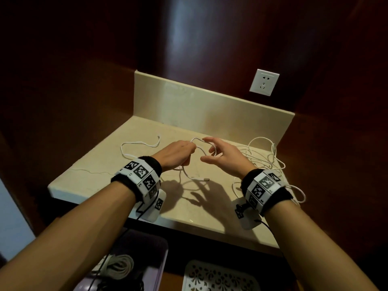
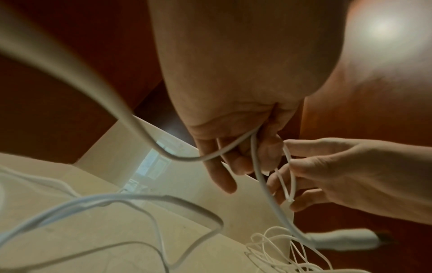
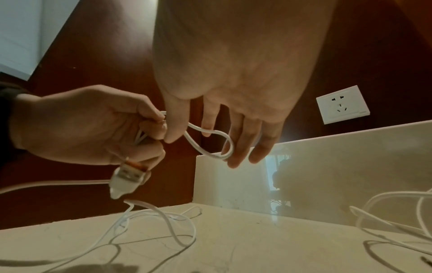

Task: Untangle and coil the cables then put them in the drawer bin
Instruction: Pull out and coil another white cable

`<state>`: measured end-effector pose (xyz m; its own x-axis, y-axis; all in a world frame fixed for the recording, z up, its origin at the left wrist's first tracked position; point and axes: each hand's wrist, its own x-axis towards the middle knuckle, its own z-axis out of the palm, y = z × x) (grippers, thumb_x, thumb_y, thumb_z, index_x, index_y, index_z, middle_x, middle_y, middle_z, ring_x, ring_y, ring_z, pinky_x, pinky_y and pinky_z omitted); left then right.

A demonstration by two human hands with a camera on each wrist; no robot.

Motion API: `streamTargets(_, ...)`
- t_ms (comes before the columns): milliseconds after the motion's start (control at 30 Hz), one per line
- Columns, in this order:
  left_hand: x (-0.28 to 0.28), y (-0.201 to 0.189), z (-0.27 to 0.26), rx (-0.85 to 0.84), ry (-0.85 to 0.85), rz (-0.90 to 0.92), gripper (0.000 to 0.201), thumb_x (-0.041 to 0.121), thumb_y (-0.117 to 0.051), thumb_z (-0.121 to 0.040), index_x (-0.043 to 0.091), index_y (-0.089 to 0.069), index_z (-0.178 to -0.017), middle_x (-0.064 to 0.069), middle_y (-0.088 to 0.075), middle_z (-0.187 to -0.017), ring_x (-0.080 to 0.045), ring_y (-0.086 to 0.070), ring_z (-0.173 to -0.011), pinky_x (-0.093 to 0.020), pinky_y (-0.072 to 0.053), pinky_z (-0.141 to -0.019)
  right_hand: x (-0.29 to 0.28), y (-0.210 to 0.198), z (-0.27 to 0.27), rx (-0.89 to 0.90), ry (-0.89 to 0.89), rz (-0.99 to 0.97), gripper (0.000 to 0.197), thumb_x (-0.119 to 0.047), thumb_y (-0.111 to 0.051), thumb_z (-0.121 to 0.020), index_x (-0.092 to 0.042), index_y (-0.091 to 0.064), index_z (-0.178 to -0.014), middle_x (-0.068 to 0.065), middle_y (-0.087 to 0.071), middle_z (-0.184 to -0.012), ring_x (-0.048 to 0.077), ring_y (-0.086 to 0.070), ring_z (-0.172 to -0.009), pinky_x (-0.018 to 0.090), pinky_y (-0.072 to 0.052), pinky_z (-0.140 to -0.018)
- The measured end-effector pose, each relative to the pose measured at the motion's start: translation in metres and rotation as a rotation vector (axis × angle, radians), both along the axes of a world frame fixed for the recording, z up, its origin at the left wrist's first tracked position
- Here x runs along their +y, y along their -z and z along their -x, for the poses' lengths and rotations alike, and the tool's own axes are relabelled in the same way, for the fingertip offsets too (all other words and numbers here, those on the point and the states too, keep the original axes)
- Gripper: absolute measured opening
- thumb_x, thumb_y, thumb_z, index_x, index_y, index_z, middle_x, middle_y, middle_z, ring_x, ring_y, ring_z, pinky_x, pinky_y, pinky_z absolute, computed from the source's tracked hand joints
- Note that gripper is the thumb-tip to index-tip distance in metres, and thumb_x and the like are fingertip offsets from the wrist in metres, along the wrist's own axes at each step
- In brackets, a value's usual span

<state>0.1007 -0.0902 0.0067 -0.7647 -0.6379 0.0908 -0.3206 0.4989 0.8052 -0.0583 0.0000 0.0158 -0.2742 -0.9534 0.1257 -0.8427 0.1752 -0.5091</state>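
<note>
My left hand (image 1: 178,153) grips a white USB cable (image 1: 196,139) above the beige counter (image 1: 100,162). A loop of that cable (image 3: 217,131) is hooked over the straight fingers of my right hand (image 1: 220,154), close beside the left. The cable's USB plug (image 3: 124,182) hangs just below my left fist (image 3: 88,127), and its other end trails across the counter to the left (image 1: 138,142). A tangle of thinner white cables (image 1: 262,158) lies on the counter by my right wrist. The purple drawer bin (image 1: 155,259) sits open below the counter edge, holding a coiled cable (image 1: 121,267).
A white wall socket (image 1: 264,82) is on the dark wood panel above the counter's beige backsplash (image 1: 210,110). A white patterned tray (image 1: 218,276) lies below the counter, to the right of the bin. Dark wood walls close in on the left and right.
</note>
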Motion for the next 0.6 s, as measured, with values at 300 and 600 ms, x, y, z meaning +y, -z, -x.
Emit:
streamTargets(300,-0.007,0.003,-0.004,0.014,-0.015,-0.015,0.027,0.024,-0.033,-0.098,0.012,-0.052,-0.083,-0.011,-0.068,-0.082,-0.021,-0.052,-0.074,-0.039,-0.044,-0.076,-0.012,0.013,0.007,0.007,0.043,0.094,0.007,-0.028,-0.067,-0.088,-0.021,-0.066,-0.086,-0.001,-0.072,-0.081,0.017,-0.068,-0.080,0.038,-0.053,-0.083)
streamTargets(600,-0.016,-0.002,0.001,0.048,-0.035,0.054,0.028,0.019,-0.042,-0.099,0.020,-0.066,-0.084,0.006,-0.067,-0.069,-0.013,-0.053,-0.064,-0.031,-0.042,-0.069,-0.013,0.016,0.006,-0.105,0.009,0.133,0.006,-0.020,-0.064,-0.091,-0.019,-0.069,-0.089,0.002,-0.072,-0.077,0.020,-0.068,-0.076,0.036,-0.055,-0.079)
